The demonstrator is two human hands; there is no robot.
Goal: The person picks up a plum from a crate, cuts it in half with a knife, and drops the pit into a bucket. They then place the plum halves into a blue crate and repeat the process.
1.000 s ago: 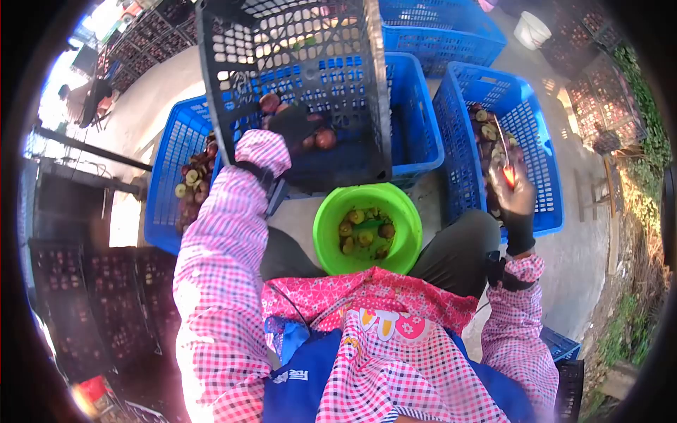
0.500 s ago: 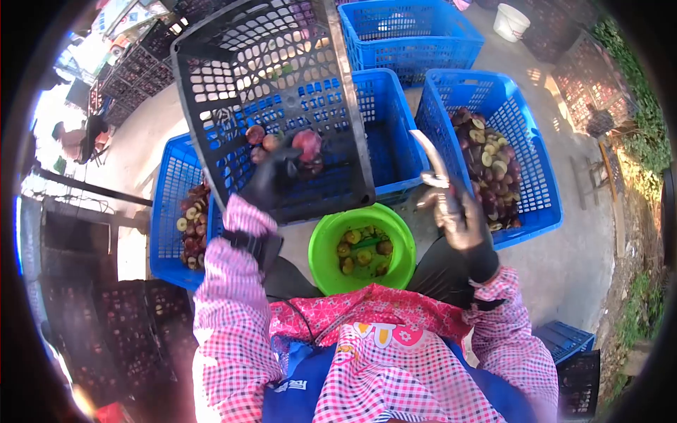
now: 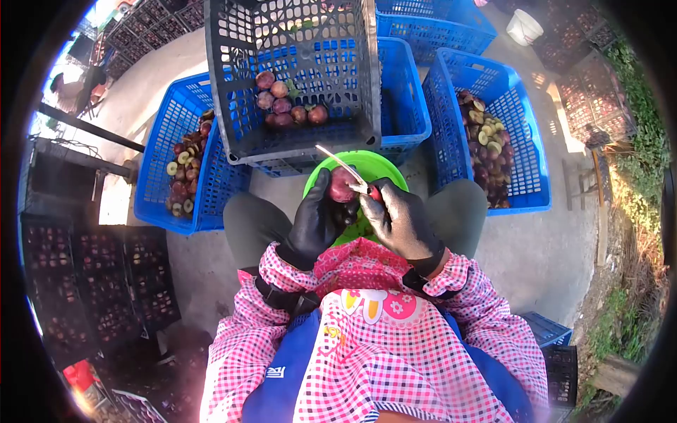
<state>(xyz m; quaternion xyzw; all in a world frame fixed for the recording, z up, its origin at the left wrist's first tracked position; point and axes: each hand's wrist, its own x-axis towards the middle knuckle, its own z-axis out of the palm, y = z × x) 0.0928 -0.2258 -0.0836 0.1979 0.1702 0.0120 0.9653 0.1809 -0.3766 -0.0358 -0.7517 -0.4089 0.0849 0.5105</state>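
Observation:
In a black glove, my left hand (image 3: 314, 222) grips a reddish-purple round fruit (image 3: 340, 185) above a lime-green bucket (image 3: 386, 166). My right hand (image 3: 407, 224), also gloved, is closed on a small knife with a thin curved blade (image 3: 334, 158) and a bit of red at its handle. The blade lies across the upper right side of the fruit. Behind the hands, a black plastic crate (image 3: 300, 141) tips toward me on top of a blue one. Several whole purple fruits (image 3: 282, 106) rest in its lower part.
Blue crates with cut fruit stand at left (image 3: 151, 194) and right (image 3: 532, 190). Another blue crate (image 3: 437, 35) is at the back, near a white bucket (image 3: 524, 27). Dark crates (image 3: 99, 275) are stacked at left. Plants (image 3: 645, 113) border the right side.
My left hand has come back from the black crate with a fruit. My right hand has brought the knife in from the right to meet it over the bucket. The view has shifted.

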